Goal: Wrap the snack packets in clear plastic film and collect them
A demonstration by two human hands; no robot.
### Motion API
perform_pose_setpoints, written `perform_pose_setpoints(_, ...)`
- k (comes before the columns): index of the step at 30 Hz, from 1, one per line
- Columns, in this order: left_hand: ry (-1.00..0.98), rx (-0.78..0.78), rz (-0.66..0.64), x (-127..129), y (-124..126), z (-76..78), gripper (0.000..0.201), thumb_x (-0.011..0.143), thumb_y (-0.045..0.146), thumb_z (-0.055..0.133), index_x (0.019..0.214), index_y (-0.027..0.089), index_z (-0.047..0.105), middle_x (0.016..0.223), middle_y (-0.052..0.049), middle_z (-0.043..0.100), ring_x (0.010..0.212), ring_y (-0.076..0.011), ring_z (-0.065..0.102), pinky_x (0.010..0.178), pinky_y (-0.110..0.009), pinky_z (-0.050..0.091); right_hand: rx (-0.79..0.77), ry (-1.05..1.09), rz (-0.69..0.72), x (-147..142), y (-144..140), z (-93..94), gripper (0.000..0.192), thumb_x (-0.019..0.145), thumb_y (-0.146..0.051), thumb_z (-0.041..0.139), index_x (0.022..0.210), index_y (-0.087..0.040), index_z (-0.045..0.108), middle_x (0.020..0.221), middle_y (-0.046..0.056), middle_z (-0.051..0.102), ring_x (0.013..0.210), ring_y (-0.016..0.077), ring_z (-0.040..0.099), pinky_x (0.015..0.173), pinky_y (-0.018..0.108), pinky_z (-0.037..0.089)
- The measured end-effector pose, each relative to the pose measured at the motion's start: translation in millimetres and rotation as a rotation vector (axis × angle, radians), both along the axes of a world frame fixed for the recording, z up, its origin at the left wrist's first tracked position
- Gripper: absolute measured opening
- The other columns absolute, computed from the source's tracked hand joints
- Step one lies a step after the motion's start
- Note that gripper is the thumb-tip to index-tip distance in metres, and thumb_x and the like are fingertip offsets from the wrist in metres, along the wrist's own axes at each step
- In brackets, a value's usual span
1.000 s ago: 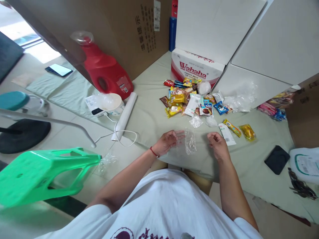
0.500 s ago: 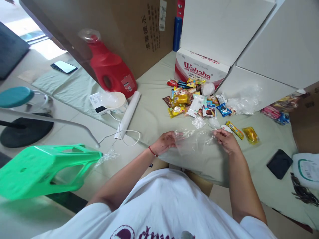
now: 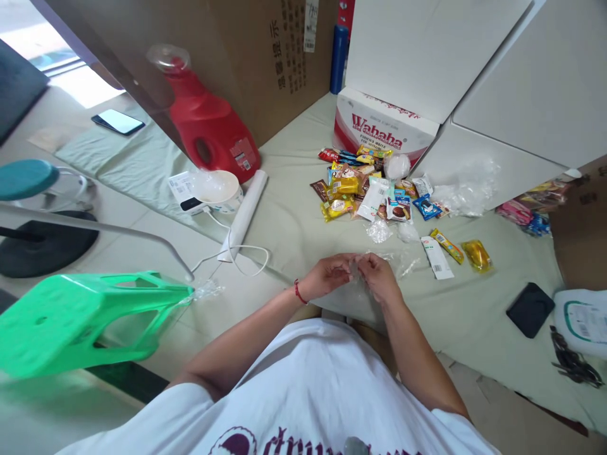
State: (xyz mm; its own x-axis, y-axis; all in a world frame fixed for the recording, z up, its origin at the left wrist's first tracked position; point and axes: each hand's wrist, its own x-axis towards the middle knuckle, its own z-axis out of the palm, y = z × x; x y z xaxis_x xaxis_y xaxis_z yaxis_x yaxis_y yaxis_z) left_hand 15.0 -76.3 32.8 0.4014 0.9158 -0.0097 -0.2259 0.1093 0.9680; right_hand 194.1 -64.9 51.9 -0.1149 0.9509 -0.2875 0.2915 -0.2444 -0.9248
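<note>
My left hand [image 3: 327,276] and my right hand [image 3: 378,277] meet over the cloth's near edge, fingers closed on a clear plastic bag [image 3: 361,285]. The thin film is bunched between them, and part of it spreads to the right of my right hand. Beyond my hands lies a pile of wrapped snacks [image 3: 344,185], with a small crumpled plastic ball [image 3: 379,231] at its near side. A white packet [image 3: 437,257] lies to the right of my hands, next to a yellow snack bar [image 3: 447,245] and a yellow wrapped snack [image 3: 476,254].
A Wahaba-style white and red carton [image 3: 385,126] stands behind the snacks. Crumpled clear plastic [image 3: 469,186] lies right of the pile. A red jug [image 3: 213,126], a paper bowl [image 3: 225,193] and a white roll [image 3: 249,215] stand or lie left. A green stool [image 3: 80,316] is tipped nearby; a black pouch [image 3: 530,309] lies right.
My hands have come together, the right one moving left. The bag that was stretched between them is now bunched up. The white packet at right is now uncovered.
</note>
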Motion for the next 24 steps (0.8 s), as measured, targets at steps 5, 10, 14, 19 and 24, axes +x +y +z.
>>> perform_pose_setpoints(5, 0.023, -0.141, 0.204, 5.4, -4.1, 5.0, 0.036, 0.085, 0.052, 0.073, 0.076, 0.019, 0.063, 0.111, -0.011, 0.073, 0.128, -0.0324, 0.061, 0.099, -0.039, 0.051, 0.040, -0.020, 0.007, 3.2, 7.5, -15.4, 0.030, 0.077, -0.052, 0.064, 0.073, -0.023, 0.059, 0.057, -0.005, 0.046, 0.053, 0.0120, 0.036, 0.050, 0.026, 0.027)
perform_pose_setpoints(10, 0.297, -0.249, 0.402, 18.7, 7.8, -0.8, 0.032, 0.074, 0.043, 0.080, 0.084, 0.020, 0.059, 0.078, 0.001, 0.063, 0.070, -0.0135, 0.055, 0.063, -0.024, 0.043, 0.103, -0.040, 0.105, 1.9, 0.0, -11.7, 0.026, 0.079, -0.046, 0.063, 0.070, -0.023, 0.057, 0.057, -0.005, 0.042, 0.055, 0.0120, 0.035, 0.053, 0.026, 0.028)
perform_pose_setpoints(14, 0.186, -0.250, 0.331, 23.3, 14.4, -5.2, 0.026, 0.082, 0.042, 0.067, 0.074, 0.020, 0.056, 0.057, 0.007, 0.046, 0.052, -0.0085, 0.039, 0.052, -0.023, 0.028, -0.011, 0.108, 0.084, 11.4, -3.3, -5.5, 0.028, 0.075, -0.049, 0.069, 0.076, -0.023, 0.060, 0.057, -0.007, 0.042, 0.052, 0.0099, 0.032, 0.049, 0.024, 0.024)
perform_pose_setpoints(19, 0.055, -0.459, 0.477, 19.6, 20.7, -10.0, 0.023, 0.083, 0.040, 0.066, 0.083, 0.022, 0.053, 0.051, 0.011, 0.036, 0.043, -0.0064, 0.027, 0.046, -0.022, 0.018, -0.093, 0.237, -0.106, 49.8, -19.6, 4.2, 0.037, 0.074, -0.055, 0.075, 0.079, -0.023, 0.056, 0.061, -0.007, 0.041, 0.051, 0.0086, 0.029, 0.046, 0.022, 0.022)
perform_pose_setpoints(24, 0.050, -0.481, 0.605, 0.6, 30.9, -15.5, 0.023, 0.081, 0.037, 0.067, 0.080, 0.022, 0.050, 0.052, 0.011, 0.035, 0.044, -0.0063, 0.027, 0.044, -0.021, 0.018, -0.201, 0.210, -0.208, 99.5, -67.4, 1.9, 0.047, 0.073, -0.063, 0.079, 0.079, -0.023, 0.057, 0.063, -0.006, 0.042, 0.049, 0.0079, 0.026, 0.043, 0.021, 0.018)
